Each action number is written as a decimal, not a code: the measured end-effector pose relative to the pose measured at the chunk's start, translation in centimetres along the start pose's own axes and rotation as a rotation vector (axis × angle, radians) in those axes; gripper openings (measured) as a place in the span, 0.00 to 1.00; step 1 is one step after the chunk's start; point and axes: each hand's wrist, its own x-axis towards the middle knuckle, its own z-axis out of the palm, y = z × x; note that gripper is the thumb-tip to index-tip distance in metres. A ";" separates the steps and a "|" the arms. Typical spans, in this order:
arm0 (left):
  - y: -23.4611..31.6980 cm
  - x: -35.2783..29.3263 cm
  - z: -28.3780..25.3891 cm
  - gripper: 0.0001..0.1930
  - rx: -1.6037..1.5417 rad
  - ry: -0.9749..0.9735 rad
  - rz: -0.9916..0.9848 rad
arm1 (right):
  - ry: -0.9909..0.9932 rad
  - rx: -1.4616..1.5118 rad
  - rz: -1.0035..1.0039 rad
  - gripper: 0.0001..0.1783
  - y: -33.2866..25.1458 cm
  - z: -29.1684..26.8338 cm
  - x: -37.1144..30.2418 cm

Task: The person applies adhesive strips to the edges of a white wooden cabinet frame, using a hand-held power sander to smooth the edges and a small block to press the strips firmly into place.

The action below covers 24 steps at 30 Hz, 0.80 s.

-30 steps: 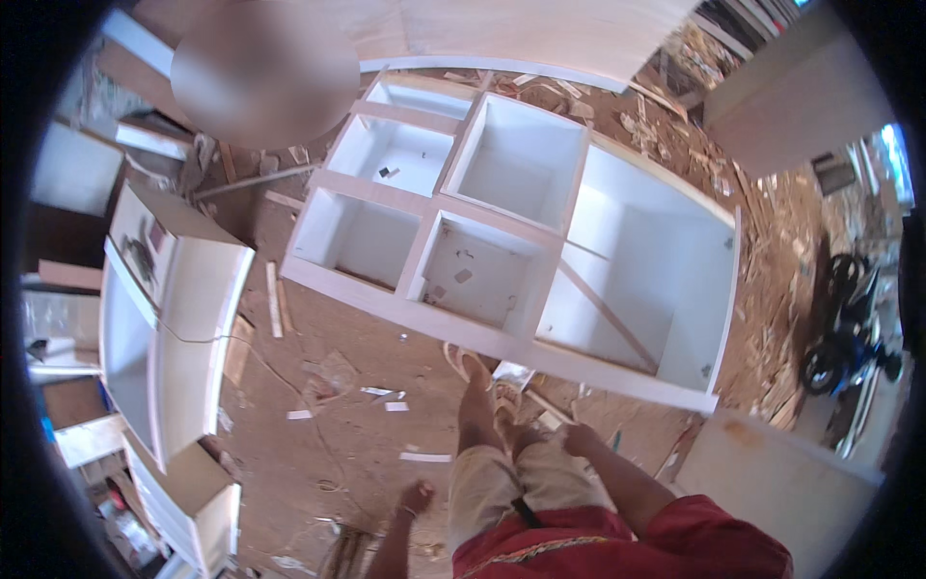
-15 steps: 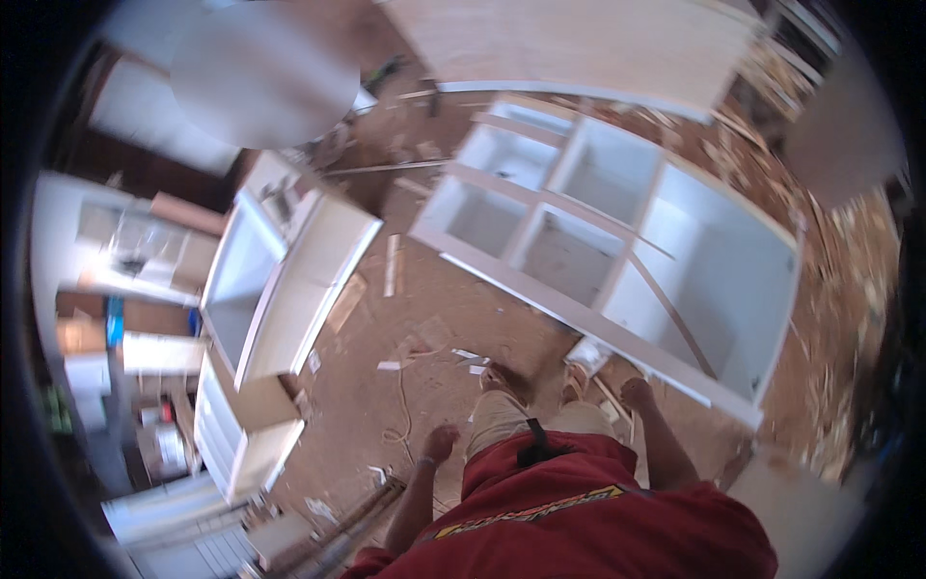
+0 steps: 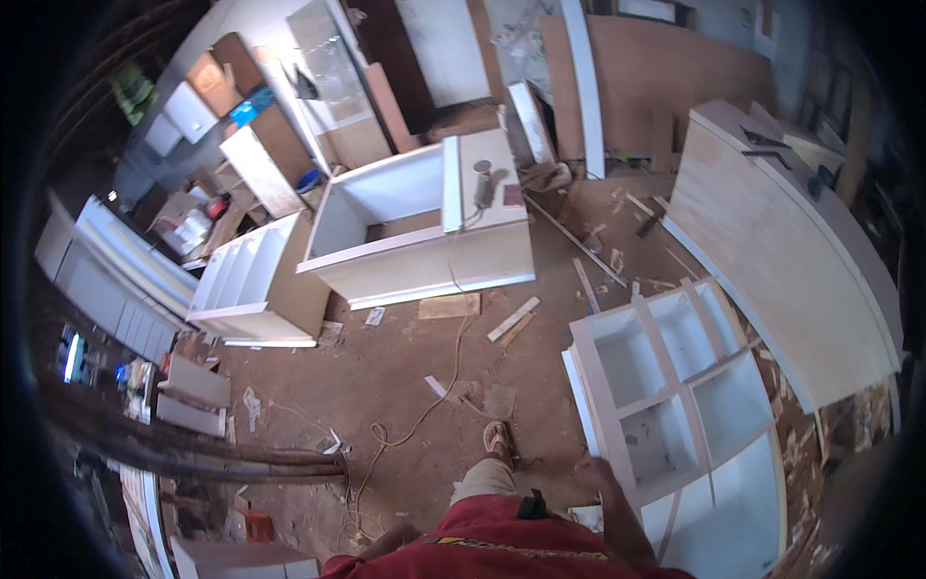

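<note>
My right hand [image 3: 593, 472] hangs beside the near left edge of a low wooden cabinet frame [image 3: 606, 422] with white-lined compartments lying on the ground. Its fingers look curled in, and nothing shows in them. At the lower edge, my left hand [image 3: 397, 535] hangs close to my body, small and blurred, its fingers hard to make out. A long cord [image 3: 424, 413] lies looped on the floor ahead of it. Farther off, a corded power tool [image 3: 483, 185] rests on top of a white-lined cabinet box [image 3: 424, 270].
A shelf unit [image 3: 280, 314] stands left of the cabinet box. Poles [image 3: 260, 465] jut in from the left. Wood offcuts [image 3: 513, 318] litter the dirt floor [image 3: 328, 386]. At right stands a large pale panelled counter [image 3: 772, 261] with tools on top; boards lean on the back wall.
My view has swung left, so the compartmented cabinet now lies at the lower right and the cabinet box straight ahead. I have stepped along; both hands hang lower in the picture.
</note>
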 end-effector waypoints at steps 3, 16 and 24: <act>-4.1 7.4 -5.9 0.09 -0.046 -0.022 0.002 | 0.088 0.367 0.251 0.21 -5.4 -2.4 7.0; -3.6 43.1 -52.2 0.22 -0.569 0.378 0.010 | -0.277 -0.558 0.186 0.12 -3.3 -1.5 10.0; -2.4 68.6 -76.5 0.22 0.551 0.561 0.385 | -0.074 -0.399 0.372 0.12 -2.0 0.9 26.9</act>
